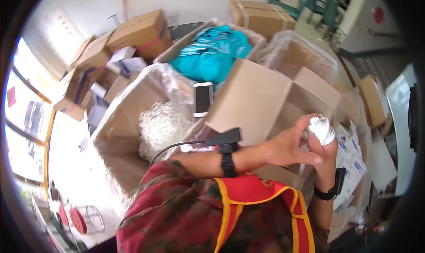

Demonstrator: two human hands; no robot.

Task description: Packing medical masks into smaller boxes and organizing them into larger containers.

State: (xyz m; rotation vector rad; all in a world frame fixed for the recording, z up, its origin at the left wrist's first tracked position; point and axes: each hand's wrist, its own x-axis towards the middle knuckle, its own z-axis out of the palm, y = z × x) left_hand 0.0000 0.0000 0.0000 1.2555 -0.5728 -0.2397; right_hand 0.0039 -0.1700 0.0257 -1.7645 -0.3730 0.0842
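Both hands meet over an open cardboard box (250, 101), and the step in hand looks to be gathering or neatening a white bundle (322, 131) of what seems to be thin cord or strips. The right hand (324, 150) is closed around the bundle's lower part, so that the looped end bulges out above the fist. The left hand (290, 142) comes in from the left with its fingers curved against the near side of the bundle and its thumb reaching across below it; whether those fingers pinch it or merely brush it, I cannot tell. The bundle therefore sits at the top of the right hand, just beside the left fingertips. Well to the left of the left hand, a loose white heap (164, 129) of similar-looking strands lies in a plastic-lined carton (121, 133). Ahead and to the left of that hand are a phone (203, 100) and, farther off, a pile of teal items (217, 53). Just right of the right hand lie white packets (352, 151) with blue print. As a judgement, the next move calls for a steady right grip, with the left fingers working lightly, since the loops look loose enough to slip or splay if the hold slackens.
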